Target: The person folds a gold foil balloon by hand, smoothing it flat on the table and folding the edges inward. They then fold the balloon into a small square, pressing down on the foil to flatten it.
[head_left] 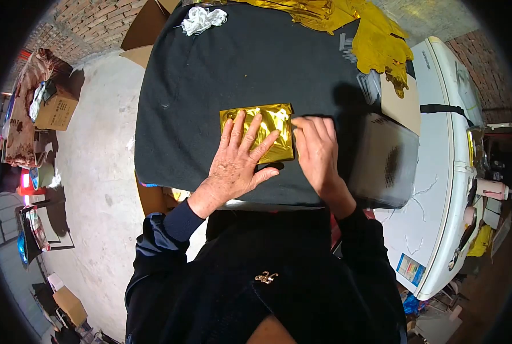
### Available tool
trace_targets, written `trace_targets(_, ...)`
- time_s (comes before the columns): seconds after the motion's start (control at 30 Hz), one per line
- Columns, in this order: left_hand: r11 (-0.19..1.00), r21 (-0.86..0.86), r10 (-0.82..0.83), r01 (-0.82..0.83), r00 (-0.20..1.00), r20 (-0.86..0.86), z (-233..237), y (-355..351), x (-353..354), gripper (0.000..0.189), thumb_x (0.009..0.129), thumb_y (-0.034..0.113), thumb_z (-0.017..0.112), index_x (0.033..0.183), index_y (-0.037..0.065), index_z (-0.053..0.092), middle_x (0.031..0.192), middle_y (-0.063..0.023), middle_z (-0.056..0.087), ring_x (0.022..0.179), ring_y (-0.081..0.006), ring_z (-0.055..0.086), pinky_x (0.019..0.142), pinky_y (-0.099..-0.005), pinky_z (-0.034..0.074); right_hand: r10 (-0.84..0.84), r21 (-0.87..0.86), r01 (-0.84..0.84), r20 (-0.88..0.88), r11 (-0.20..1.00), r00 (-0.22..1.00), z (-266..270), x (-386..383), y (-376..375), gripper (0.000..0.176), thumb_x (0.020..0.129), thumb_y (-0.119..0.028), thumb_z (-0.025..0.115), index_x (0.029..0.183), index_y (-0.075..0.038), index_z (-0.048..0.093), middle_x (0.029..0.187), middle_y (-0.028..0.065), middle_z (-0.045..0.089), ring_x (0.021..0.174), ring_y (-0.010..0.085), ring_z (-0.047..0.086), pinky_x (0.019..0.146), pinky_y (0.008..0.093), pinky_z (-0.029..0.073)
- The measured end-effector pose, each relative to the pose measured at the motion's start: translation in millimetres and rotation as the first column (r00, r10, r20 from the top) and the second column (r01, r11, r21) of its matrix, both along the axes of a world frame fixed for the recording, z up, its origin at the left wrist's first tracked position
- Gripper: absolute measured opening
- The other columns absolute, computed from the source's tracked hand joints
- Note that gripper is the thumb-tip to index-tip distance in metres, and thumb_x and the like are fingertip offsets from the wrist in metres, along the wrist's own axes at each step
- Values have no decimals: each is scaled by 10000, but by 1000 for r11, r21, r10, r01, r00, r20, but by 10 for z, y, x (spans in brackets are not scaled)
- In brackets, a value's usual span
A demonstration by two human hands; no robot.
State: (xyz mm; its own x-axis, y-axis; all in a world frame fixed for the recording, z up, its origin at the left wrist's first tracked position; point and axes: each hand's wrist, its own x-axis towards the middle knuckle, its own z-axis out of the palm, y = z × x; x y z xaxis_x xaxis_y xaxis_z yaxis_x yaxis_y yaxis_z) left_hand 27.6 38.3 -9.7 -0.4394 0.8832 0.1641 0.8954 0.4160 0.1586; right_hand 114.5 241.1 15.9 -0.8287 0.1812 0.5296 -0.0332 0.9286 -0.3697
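Note:
A flat rectangular packet wrapped in shiny gold foil [279,123] lies on the black cloth of the table. My left hand [238,155] rests on it with fingers spread, palm down, covering its left and lower part. Just off the packet's right edge is my right hand [318,146], its fingers curled and the thumb and forefinger together at the edge. Whatever may be between those fingertips is hidden or too small to name.
Loose gold foil sheets [376,43] lie at the table's far right, near clear plastic pieces [369,86]. A clear plastic box [385,160] stands to the right. White string [201,20] sits at the far left. A white appliance [439,172] borders the table's right side.

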Motion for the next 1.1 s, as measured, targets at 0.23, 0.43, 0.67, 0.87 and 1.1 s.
trace_targets(0.23,1000,10,-12,12,1000,5,-26,-7,-13,825,990,794,317,1638,286,375,1699,-199,255,1580,-471,163,1287,-621,131,142,54,-149,128,987,982,-137,-244,169,315,865,-57,699,1178,-58,737,1216,45,704,1167,274,581,965,414,439)
trace_targets(0.43,1000,-4,-25,25,1000,7,-32,-9,-16,829,986,803,290,1636,295,377,1702,-195,250,1588,-451,153,1292,-624,110,163,7,-165,130,986,978,-151,-273,202,293,888,-74,674,1173,-84,744,1185,27,711,1154,261,580,964,410,436)
trace_targets(0.67,1000,-7,-12,12,1000,20,-46,5,-10,834,973,824,271,1632,324,381,1704,-175,267,1591,-430,163,1295,-624,99,210,6,-213,146,977,967,-102,-381,211,327,890,-37,636,1205,-80,716,1121,47,688,1119,268,574,958,413,430)
trace_targets(0.87,1000,18,-21,21,1000,0,-15,16,-16,810,991,790,354,1607,271,437,1677,-177,316,1571,-438,221,1280,-629,130,215,48,-226,175,973,961,-127,-446,208,244,886,-54,650,1121,-57,719,1067,62,674,1091,262,575,952,421,432)
trace_targets(1.1,1000,19,13,-14,999,32,-21,78,-24,804,1000,777,347,1598,250,452,1662,-163,352,1564,-426,245,1271,-639,151,188,26,-197,206,980,960,-142,-555,185,109,933,-118,655,1019,-59,685,1011,70,652,1012,268,571,914,425,431)
